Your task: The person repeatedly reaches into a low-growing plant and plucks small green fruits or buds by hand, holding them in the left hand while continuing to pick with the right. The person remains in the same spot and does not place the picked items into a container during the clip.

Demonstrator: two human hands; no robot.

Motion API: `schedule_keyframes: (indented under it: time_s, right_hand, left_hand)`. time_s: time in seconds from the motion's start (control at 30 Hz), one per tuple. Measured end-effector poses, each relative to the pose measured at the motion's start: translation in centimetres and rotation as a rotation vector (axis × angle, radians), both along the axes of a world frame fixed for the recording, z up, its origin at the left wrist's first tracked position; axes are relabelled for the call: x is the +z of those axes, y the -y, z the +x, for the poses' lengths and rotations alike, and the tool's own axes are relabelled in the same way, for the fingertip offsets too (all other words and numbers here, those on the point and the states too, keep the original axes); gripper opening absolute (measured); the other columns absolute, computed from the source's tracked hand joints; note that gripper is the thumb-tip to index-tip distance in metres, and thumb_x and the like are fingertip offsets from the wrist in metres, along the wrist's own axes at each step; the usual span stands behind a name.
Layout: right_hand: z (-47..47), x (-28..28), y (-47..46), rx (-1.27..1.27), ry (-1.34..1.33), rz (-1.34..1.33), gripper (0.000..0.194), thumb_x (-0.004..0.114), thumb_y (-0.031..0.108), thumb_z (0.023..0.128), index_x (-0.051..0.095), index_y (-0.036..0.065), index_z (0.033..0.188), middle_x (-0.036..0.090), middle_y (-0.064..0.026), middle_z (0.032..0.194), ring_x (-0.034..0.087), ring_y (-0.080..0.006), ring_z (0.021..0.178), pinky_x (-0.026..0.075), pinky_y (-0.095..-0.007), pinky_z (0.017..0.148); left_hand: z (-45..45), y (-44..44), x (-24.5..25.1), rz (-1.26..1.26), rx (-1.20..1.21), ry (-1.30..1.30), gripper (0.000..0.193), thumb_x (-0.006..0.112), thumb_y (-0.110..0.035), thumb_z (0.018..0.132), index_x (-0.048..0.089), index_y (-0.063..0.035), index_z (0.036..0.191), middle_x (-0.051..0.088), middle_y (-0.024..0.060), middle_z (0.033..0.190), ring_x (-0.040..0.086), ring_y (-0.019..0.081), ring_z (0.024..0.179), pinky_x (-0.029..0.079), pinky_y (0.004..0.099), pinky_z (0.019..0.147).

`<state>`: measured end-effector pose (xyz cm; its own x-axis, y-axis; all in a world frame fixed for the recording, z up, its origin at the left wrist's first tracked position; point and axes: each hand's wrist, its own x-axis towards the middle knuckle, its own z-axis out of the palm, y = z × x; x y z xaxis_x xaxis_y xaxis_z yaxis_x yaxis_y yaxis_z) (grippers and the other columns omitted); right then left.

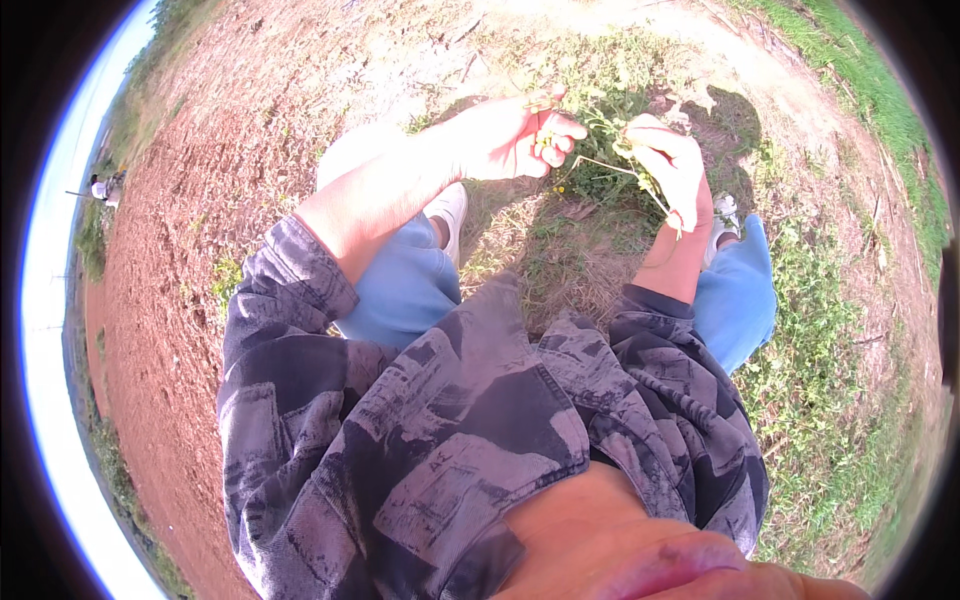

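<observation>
My left hand [514, 139] is raised over the ground with its fingers curled around small yellow-green plant pieces [545, 142]. Whether these are flowers or fruits I cannot tell. To its right, my right hand [673, 165] pinches a thin vine-like stem [611, 166] with leaves and small yellow-green bits. Part of this stem hangs below the right palm, and another stretch runs toward the left fingers. Behind and beneath both hands grows a low, leafy green plant [600, 161]. Tiny yellow flowers [559, 190] show under the left hand. Strong sunlight washes out detail on the left hand.
My white shoes [450, 214] stand on either side of the plant. Dry grass and straw [577, 277] cover the ground between my legs. Bare reddish soil [172, 300] lies to the left, low weeds [810, 390] to the right. Another person [105, 187] is far off at left.
</observation>
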<state>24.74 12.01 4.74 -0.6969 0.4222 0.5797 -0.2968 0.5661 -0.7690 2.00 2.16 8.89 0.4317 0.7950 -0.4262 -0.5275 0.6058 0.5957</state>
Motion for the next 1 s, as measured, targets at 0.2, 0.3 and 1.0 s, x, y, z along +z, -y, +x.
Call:
schedule_keyframes:
  time_s: [0.2,0.3,1.0]
  right_hand:
    - [-0.3,0.1,0.0,-0.124,0.215,-0.132,0.015,0.056,-0.001,0.082,0.060,-0.007,0.095,0.057,-0.0060,0.088,0.050,-0.0079,0.072,0.039,-0.0213,0.062]
    - [-1.1,0.0,-0.3,-0.483,0.139,0.279,0.020,0.060,0.004,0.081,0.061,-0.005,0.099,0.059,-0.0077,0.095,0.054,-0.0090,0.077,0.043,-0.0220,0.066]
    - [-6.0,-4.4,-0.3,-0.118,-0.326,-1.223,0.031,0.050,0.034,0.092,0.053,0.003,0.091,0.050,0.0010,0.061,0.043,-0.0065,0.045,0.032,-0.0187,0.034]
  left_hand:
    - [0.1,0.4,0.6,0.042,-0.139,-0.015,0.032,0.051,-0.032,0.092,0.054,-0.0004,0.091,0.049,0.0013,0.071,0.047,0.0087,0.058,0.043,0.0181,0.045]
    - [0.2,0.3,0.4,0.078,-0.078,-0.100,0.023,0.048,-0.024,0.094,0.053,-0.0018,0.090,0.047,0.0002,0.073,0.045,0.0073,0.059,0.042,0.0162,0.046]
    - [3.3,0.9,0.5,0.070,0.049,-0.028,0.017,0.034,-0.013,0.096,0.045,-0.0048,0.085,0.030,-0.0053,0.067,0.026,0.0037,0.051,0.022,0.0162,0.036]
